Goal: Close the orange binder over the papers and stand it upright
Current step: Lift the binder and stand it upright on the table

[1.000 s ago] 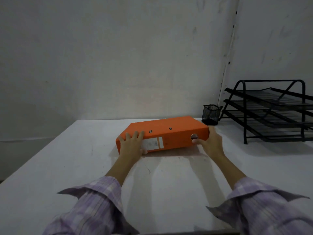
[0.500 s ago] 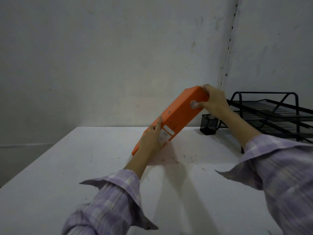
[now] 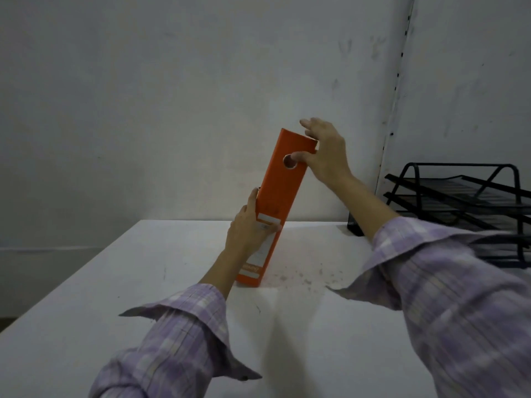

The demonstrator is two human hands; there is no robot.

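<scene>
While the orange binder (image 3: 280, 205) stands on its lower end on the white worktop (image 3: 143, 282), leaning a little to the right, both hands should steady it. The left hand (image 3: 248, 229) clasps its lower spine; the right hand (image 3: 323, 153) hooks a thumb in the spine hole, fingers spread, seemingly loose. Tip the top leftward until plumb, then free the upper grip first.
</scene>
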